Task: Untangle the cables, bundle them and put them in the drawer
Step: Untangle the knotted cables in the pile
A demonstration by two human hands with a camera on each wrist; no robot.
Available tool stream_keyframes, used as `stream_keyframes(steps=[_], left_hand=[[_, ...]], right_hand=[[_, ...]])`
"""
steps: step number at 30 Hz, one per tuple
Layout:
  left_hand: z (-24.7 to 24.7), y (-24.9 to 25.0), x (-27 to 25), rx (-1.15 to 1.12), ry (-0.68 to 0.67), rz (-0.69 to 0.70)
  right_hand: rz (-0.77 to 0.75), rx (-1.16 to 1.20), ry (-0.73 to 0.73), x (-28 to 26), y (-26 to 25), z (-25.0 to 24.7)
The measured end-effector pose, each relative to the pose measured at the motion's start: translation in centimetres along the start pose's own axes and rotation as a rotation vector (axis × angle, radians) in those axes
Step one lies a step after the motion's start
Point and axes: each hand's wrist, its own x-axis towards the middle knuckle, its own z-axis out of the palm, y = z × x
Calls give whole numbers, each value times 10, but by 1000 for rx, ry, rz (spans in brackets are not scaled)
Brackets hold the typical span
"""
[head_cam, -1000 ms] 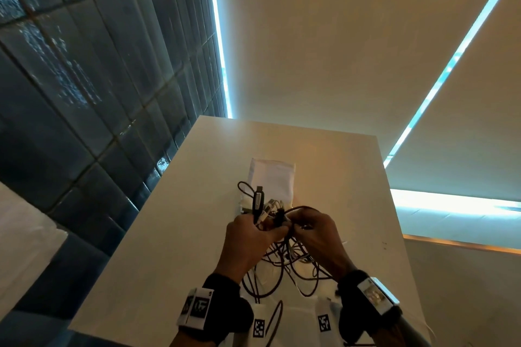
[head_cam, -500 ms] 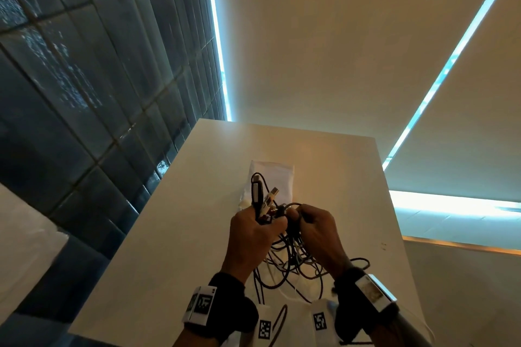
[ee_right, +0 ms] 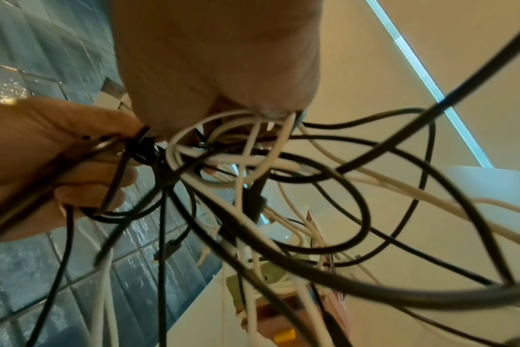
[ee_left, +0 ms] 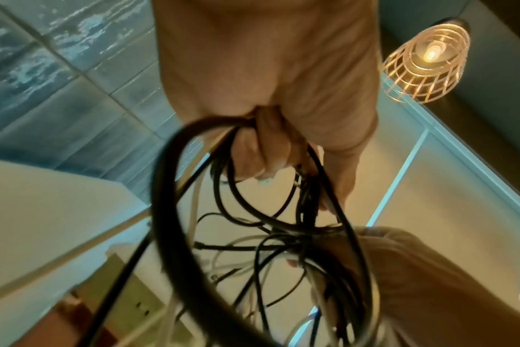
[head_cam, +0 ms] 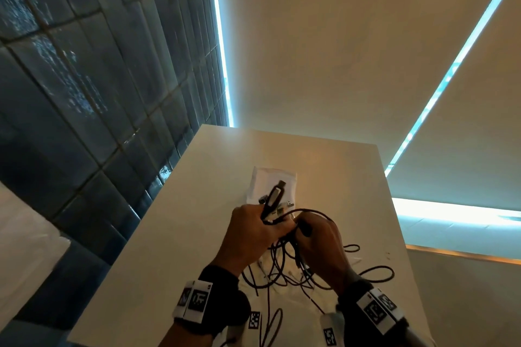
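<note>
I am holding the tangle of cables [head_cam: 284, 265] lifted just above the surface [head_cam: 169, 234], near its front edge, with loose loops trailing onto it. My left hand [head_cam: 251, 231] is curling round several strands with a black USB plug [head_cam: 275, 196] sticking out above it; my right hand [head_cam: 321, 245] is pinching a black strand close beside it. I am judging the cables light, limp and springy, snagging where they cross, so I am taking hold at the stiff plug ends and feeding each one back through. The right wrist view is showing white cables [ee_right: 253, 150] threading through black ones [ee_right: 353, 211]; the head view is hiding these behind the hands. The left wrist view alone is showing a lit wire-cage lamp [ee_left: 425, 61]. No drawer is showing in any view
</note>
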Motion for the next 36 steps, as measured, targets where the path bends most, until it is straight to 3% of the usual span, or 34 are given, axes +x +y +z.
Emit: stream_keyframes(steps=[7, 13, 22, 27, 32, 36], left_hand=[[3, 8, -6, -411, 85, -71], [8, 0, -3, -485, 156, -124], [11, -6, 12, -150, 443, -43], [11, -10, 24, -171, 353, -218], [13, -7, 17, -429, 299, -277], [9, -1, 10, -554, 64, -339]], right_hand=[[69, -50, -71, 13, -3, -4], [177, -19, -31, 26, -10, -8], [109, 269, 119, 15, -33, -5], [134, 429, 193, 12, -42, -13], [229, 397, 129, 21, -37, -11], [289, 376, 130, 26, -26, -8]])
